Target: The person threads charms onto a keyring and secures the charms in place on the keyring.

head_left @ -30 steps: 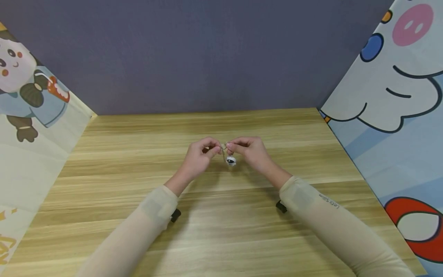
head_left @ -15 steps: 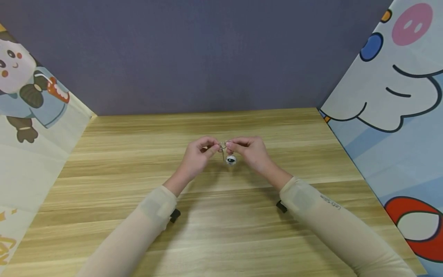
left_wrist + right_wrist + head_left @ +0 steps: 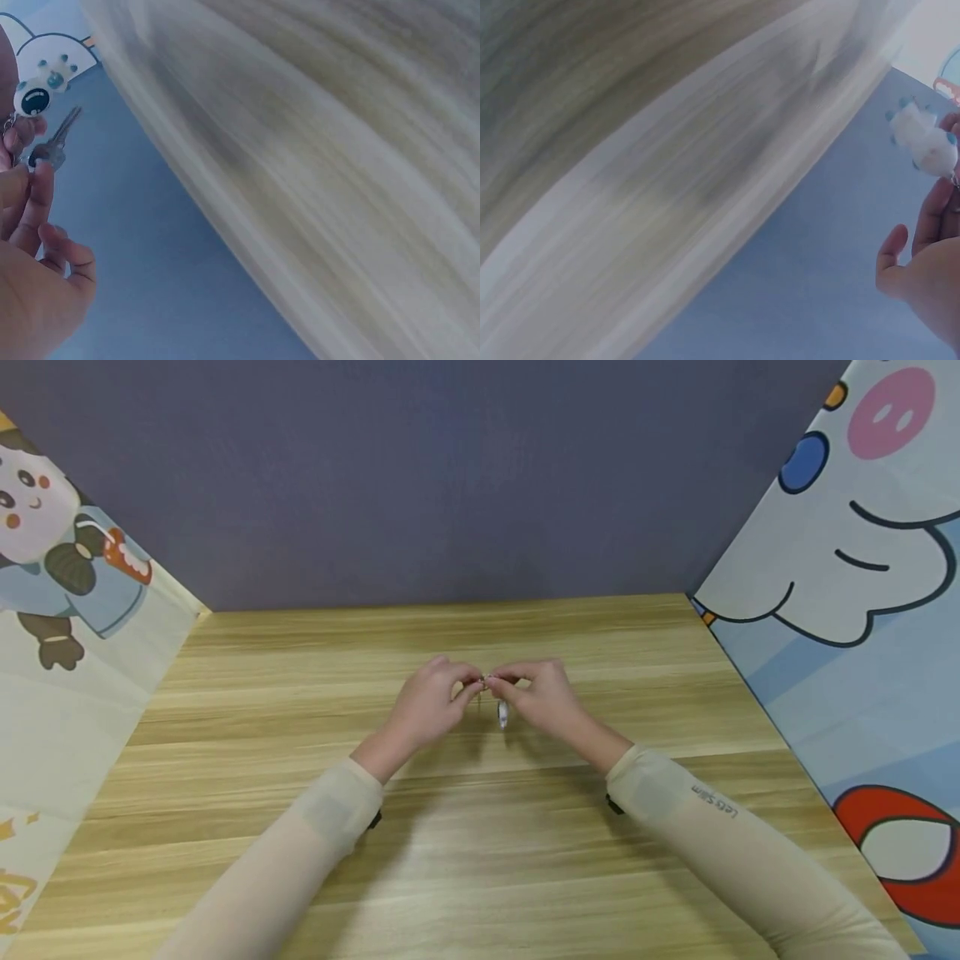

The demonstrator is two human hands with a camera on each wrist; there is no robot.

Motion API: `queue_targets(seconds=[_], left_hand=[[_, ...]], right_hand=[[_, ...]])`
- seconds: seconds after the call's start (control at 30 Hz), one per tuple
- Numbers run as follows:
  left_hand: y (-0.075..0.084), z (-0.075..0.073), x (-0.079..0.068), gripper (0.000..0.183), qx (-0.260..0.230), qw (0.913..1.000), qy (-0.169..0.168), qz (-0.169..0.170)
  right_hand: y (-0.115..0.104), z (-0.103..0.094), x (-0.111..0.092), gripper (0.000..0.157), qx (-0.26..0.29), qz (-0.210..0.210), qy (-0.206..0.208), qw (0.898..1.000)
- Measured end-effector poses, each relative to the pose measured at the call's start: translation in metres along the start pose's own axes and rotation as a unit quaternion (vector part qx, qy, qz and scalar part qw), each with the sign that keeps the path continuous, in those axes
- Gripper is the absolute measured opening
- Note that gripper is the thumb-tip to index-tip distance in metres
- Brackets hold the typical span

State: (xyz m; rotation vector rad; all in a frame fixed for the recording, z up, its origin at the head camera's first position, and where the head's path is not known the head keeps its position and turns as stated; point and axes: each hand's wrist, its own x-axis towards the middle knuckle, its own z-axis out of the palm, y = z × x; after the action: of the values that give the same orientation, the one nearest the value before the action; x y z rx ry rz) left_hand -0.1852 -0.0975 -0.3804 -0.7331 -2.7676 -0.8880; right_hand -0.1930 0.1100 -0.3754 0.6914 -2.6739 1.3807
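Note:
My left hand (image 3: 431, 703) and right hand (image 3: 546, 697) meet fingertip to fingertip above the middle of the table. Between thumb and fingers my left hand pinches a metal key (image 3: 61, 141) by its head, with the blade pointing out. My right hand pinches the small metal ring end of a keychain. From it dangles a white astronaut figure (image 3: 502, 714) with a dark visor, turned edge-on in the head view. The left wrist view shows the visor side; in the right wrist view the figure's white back (image 3: 930, 146) shows. The fingers mostly hide the ring.
A wood-grain table (image 3: 480, 860) lies under both forearms, and a dark grey-blue panel (image 3: 450, 485) stands along its far edge. Cartoon-printed sheets flank it, one on the left (image 3: 67, 693) and one on the right (image 3: 885, 693).
The astronaut figure has turned from facing the camera to edge-on. My left hand has rolled slightly and its fingertips have closed in on the right hand's. The key hangs less visibly.

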Motion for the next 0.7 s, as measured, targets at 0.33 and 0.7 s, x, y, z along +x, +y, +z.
queue_targets(seconds=[0.33,0.7], left_hand=[[0.0017,-0.0036,0.0014,0.013,-0.001,0.9999,-0.007,0.010],[-0.0039,-0.0006,0.0036,0.010,-0.136,0.9902,0.003,-0.031]], right_hand=[[0.0041,-0.0023,-0.0004,0.016,-0.017,-0.025,0.001,1.000],[0.0016,-0.0005,-0.0011,0.018,0.017,0.017,0.005,1.000]])
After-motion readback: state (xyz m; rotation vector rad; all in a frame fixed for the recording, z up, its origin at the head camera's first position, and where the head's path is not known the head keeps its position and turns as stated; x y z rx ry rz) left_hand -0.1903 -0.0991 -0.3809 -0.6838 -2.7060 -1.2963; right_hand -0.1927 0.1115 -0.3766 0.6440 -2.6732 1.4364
